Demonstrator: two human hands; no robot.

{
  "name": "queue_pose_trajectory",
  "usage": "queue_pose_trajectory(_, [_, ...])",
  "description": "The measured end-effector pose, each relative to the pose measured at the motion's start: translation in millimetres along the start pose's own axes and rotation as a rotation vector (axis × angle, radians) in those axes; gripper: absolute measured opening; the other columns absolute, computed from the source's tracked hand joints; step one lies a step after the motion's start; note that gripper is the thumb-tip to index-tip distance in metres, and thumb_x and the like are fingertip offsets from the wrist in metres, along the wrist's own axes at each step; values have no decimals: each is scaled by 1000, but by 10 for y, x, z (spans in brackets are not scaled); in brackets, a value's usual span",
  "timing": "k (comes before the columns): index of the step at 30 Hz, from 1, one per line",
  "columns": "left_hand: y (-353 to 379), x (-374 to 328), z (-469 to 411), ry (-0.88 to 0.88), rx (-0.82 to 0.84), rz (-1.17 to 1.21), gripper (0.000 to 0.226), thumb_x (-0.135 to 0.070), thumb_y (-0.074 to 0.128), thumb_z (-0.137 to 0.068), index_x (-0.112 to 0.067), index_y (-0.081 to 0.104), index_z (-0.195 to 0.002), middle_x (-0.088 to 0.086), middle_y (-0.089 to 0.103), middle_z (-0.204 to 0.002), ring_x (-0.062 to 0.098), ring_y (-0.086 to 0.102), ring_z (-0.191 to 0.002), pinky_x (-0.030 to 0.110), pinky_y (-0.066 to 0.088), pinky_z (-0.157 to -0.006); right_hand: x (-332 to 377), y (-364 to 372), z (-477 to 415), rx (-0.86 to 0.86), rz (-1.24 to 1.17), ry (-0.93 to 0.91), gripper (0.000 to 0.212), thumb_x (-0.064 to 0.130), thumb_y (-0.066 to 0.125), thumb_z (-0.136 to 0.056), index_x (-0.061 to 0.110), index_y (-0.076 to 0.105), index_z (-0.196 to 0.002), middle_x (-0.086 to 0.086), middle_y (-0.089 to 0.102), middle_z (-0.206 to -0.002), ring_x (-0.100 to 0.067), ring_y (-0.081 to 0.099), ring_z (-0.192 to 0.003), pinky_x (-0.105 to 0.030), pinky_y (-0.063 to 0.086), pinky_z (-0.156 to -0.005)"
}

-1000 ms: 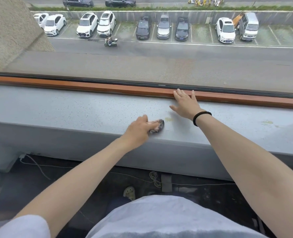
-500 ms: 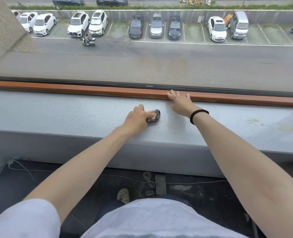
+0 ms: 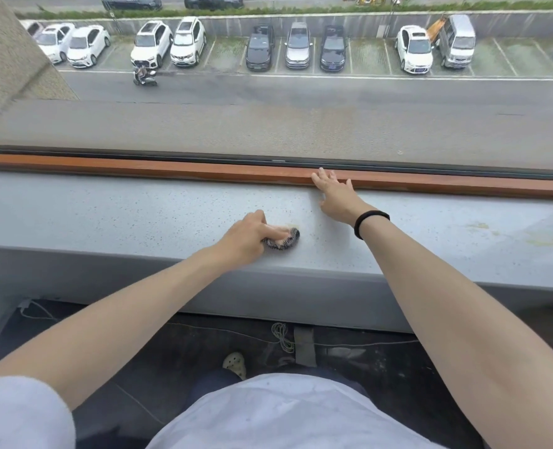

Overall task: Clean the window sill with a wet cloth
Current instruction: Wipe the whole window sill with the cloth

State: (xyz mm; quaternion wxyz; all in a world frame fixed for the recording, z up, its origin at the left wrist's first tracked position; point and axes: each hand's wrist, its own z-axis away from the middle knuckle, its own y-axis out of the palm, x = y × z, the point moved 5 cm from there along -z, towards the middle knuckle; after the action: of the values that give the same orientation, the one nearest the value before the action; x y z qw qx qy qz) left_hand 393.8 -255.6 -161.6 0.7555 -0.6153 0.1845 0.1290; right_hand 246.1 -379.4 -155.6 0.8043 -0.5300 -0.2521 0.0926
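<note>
Cloth [image 3: 285, 240], small, dark, mottled and bunched into a wad, pressed on grey speckled stone window sill [image 3: 123, 209], close to sill's front edge and about midway along it. Gripped by left hand [image 3: 247, 238], fingers curled round wad, only outer end of wad showing. Faint yellowish smear [image 3: 294, 227] on sill just beyond wad. Right hand [image 3: 335, 196] farther back on sill, fingers straight and spread, relaxed, holding nothing, tips touching orange-brown wooden frame strip [image 3: 171, 168] along sill's rear edge. Black band [image 3: 370, 219] round right wrist. More yellowish stains [image 3: 482, 225] toward sill's right end. Below sill's front face, coiled pale cable [image 3: 281, 335] and pale perforated shoe [image 3: 234, 362] on dark floor.
</note>
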Motion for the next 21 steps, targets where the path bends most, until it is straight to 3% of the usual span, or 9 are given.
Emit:
queue_pose_trajectory(4, [-175, 46, -247, -177, -77, -49, 59, 6, 35, -89, -32, 57, -128, 4, 35, -96, 28, 43, -97, 32, 31, -73, 27, -35, 12, -9, -2, 24, 78, -13, 30, -84, 15, 7, -153, -4, -5, -160, -23, -5, -147, -48, -1, -117])
queue_pose_trajectory(9, [36, -175, 54, 20, 32, -71, 62, 7, 38, -87, -32, 55, -130, 4, 35, -93, 25, 44, -88, 32, 35, -72, 38, -52, 37, -4, -21, 23, 80, -15, 28, -82, 16, 6, -153, -3, -5, -160, -21, -6, -147, -49, -1, -117])
queue_pose_trajectory(14, [-191, -45, -309, -190, -45, -65, 61, 5, 35, -88, -34, 53, -131, 2, 33, -96, 27, 43, -101, 32, 32, -75, 44, -65, 47, 14, -20, 35, 78, -14, 28, -83, 15, 6, -153, -3, -6, -160, -20, -6, -147, -48, -1, -117])
queue_pose_trajectory(18, [104, -290, 1, 4, 20, -32, 62, 8, 39, -86, -33, 57, -128, 3, 35, -92, 27, 45, -93, 31, 34, -74, 50, -62, 50, 7, -13, 19, 76, -13, 29, -85, 14, 6, -153, -4, -5, -160, -22, -5, -147, -49, 0, -117])
queue_pose_trajectory(21, [25, -160, -158, -20, 2, -16, 62, 9, 38, -86, -34, 58, -128, 2, 35, -91, 26, 44, -94, 29, 32, -72, 67, -69, 52, 2, -22, 33, 77, -13, 29, -84, 14, 6, -153, -4, -5, -160, -22, -5, -147, -48, -1, -117])
